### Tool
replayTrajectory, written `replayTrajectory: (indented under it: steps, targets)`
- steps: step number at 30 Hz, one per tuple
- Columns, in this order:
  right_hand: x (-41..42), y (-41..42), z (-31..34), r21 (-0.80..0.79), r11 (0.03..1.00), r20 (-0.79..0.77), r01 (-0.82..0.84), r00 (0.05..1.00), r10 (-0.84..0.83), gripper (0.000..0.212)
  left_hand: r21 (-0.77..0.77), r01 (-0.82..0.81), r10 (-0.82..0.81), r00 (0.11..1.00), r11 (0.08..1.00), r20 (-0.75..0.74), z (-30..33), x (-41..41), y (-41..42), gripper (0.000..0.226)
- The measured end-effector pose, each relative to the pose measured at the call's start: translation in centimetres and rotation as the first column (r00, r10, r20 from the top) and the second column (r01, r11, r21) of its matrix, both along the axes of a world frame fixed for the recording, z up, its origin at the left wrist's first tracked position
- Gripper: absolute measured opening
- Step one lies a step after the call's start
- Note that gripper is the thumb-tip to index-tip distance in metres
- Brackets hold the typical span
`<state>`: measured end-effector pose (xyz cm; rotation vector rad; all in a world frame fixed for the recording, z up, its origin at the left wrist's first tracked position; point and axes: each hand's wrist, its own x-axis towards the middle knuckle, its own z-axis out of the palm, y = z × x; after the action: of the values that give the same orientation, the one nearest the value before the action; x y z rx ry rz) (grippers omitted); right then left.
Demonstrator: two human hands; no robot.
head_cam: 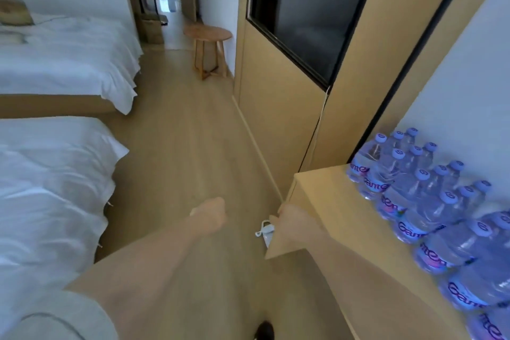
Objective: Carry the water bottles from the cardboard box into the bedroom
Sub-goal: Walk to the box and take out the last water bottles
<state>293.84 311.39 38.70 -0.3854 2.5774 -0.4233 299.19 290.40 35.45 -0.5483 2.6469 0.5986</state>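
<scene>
Your left hand (211, 214) is curled in a fist, holding nothing; your right hand (289, 217) looks empty too, its fingers too blurred to tell. The water bottles (430, 201) stand right of your right hand, their row running along the desk (325, 190)

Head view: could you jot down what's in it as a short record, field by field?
Place: bedroom with two white beds, wood floor
Water bottles: many, standing in rows on a wooden counter at the right
Left hand: curled in a fist, holding nothing
Right hand: at the counter's corner; grip unclear
Stool: round, wooden, near the doorway
Cardboard box: not clearly visible
</scene>
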Motion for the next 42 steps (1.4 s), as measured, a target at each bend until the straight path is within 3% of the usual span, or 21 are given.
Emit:
replayTrajectory:
  steps: [7,16,27,35,42]
  targets:
    - [-9.3,-12.6,-1.3,0.065,0.977,-0.002,-0.202,0.979,0.202,0.037,-0.038,-0.252,0.252,0.968,0.967,0.000,0.2,-4.9,-11.4,0.033]
    - [-27.0,-29.6,0.8,0.033,0.941,0.040,-0.337,0.941,0.336,0.050,-0.047,-0.396,0.394,0.918,0.917,-0.039,3.2,-21.1,-25.4,0.036]
    - [-45.3,-48.2,1.7,-0.003,0.936,0.026,-0.353,0.935,0.353,0.048,-0.048,-0.418,0.417,0.909,0.907,-0.023,2.9,-38.9,-43.4,0.035]
    - [-61.3,-66.8,1.2,-0.008,0.954,0.000,-0.298,0.954,0.298,0.051,-0.044,-0.412,0.412,0.911,0.910,-0.015,3.4,-55.0,-63.8,0.029]
    - [-72.1,-78.2,1.7,-0.055,0.963,-0.001,-0.264,0.965,0.264,0.052,-0.026,-0.352,0.352,0.936,0.936,0.016,3.4,-67.1,-74.5,0.025]
